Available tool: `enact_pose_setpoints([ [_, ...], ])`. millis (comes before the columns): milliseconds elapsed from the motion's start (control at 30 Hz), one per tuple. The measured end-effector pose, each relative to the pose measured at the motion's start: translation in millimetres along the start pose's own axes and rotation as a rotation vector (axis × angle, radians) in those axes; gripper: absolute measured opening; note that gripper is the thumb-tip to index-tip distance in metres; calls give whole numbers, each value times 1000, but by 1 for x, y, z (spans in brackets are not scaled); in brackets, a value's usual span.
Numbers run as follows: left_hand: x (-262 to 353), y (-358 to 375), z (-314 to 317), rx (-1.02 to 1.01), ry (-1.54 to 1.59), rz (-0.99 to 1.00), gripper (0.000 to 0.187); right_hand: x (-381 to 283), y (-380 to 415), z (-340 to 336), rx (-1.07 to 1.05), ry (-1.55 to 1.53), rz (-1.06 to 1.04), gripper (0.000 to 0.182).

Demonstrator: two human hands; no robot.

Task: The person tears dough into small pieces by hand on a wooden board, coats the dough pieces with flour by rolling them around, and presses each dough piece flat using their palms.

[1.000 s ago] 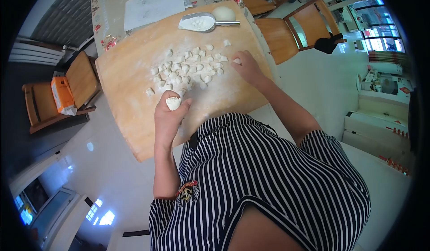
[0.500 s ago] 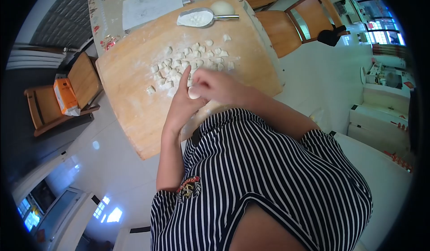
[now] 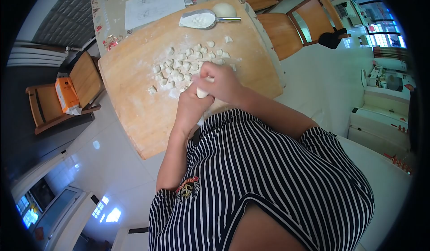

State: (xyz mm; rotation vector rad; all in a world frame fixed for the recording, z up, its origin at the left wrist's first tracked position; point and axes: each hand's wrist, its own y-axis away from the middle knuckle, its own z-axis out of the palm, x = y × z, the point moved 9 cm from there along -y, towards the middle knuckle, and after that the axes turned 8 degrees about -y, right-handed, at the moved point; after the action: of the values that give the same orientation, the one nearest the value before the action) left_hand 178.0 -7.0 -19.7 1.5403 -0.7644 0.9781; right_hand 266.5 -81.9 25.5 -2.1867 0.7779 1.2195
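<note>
From the head view, the person is standing over the wooden board (image 3: 134,98), which is lying on the worktop (image 3: 109,15) and is dusted with flour so the dough does not stick. Both hands are meeting just above the near part of the board. The left hand (image 3: 190,107) is cupping a piece of dough (image 3: 202,92) from below, and the right hand (image 3: 219,83) is pressing down on it from above, so the piece is being squeezed between the two palms; only a pale sliver of it is showing. The fingers of both hands are curled in and closed around that piece, though how hard they are gripping I cannot tell.

Just beyond the hands, the cut dough pieces (image 3: 183,65) are lying scattered in a loose cluster in the flour, kept slightly apart so they stay separate. At the far edge of the board a metal scoop (image 3: 199,20) with flour in it is resting, and a round dough ball (image 3: 224,10) is sitting touching it, both within reach. A sheet of paper (image 3: 152,6) is lying on the worktop past the board. Off to the side an orange box (image 3: 66,94) is sitting on a wooden chair (image 3: 45,107).
</note>
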Motion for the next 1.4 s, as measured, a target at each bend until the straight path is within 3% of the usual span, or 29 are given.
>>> enact_pose_setpoints([
  [67, 23, 11, -4, 15, -128, 98, 22, 54, 4, -13, 129, -85, 306, 27],
  [133, 36, 22, -10, 19, -258, 200, 17, 120, 18, -51, 364, 11, 319, 24],
  [200, 35, 31, -37, 79, 74, 243, 21, 141, 35, -78, 236, 146, 411, 22],
  [267, 22, 25, -56, 101, 67, 146, 22, 158, 50, -70, 111, 275, 510, 21],
  [333, 3, 14, -69, 108, -3, 32, 20, 130, 54, -41, -7, 202, 28, 20],
  [433, 5, 10, -61, 79, 47, 22, 31, 134, 56, -19, -28, 89, 188, 18],
  [567, -5, 7, -47, 47, 108, -9, 50, 138, 55, -16, -2, 112, 151, 18],
  [633, -9, 5, -40, 7, 112, -19, 62, 132, 52, -12, -101, 111, 222, 19],
  [767, -6, 2, -32, -20, 113, -21, 79, 65, 31, -15, -46, 241, 51, 20],
  [833, -1, -1, -21, -104, 82, -6, 94, 29, 14, -6, -123, -145, 233, 23],
  [867, 2, -3, -15, -142, 46, 3, 100, 18, 10, -3, -119, -144, 233, 23],
  [933, 4, -10, -8, -158, 86, 36, 98, 2, 7, 24, -356, -252, 236, 21],
  [967, 4, -12, -6, -167, 131, 61, 96, 5, 6, 25, -354, -251, 234, 21],
  [1033, 1, -15, -7, -137, 68, 112, 88, 18, 0, 15, -151, -249, 271, 23],
  [1100, -7, -18, -1, -119, -306, 126, 75, 25, 2, 10, -134, -210, 331, 24],
  [1133, -9, -18, -2, -40, -319, 109, 63, 30, 3, 6, -112, -168, 390, 26],
  [1167, -10, -18, 2, -39, -319, 109, 63, 28, 6, 7, -112, -168, 390, 26],
  [1233, -22, -20, -2, 28, -283, -48, 51, 2, 7, 7, -89, -25, 109, 26],
  [1367, -20, -17, 11, -138, -25, -116, 45, 6, 6, 2, -21, -37, 79, 26],
  [1400, -10, -14, 10, -82, -65, -39, 39, 18, 5, -3, 16, -63, 200, 26],
])
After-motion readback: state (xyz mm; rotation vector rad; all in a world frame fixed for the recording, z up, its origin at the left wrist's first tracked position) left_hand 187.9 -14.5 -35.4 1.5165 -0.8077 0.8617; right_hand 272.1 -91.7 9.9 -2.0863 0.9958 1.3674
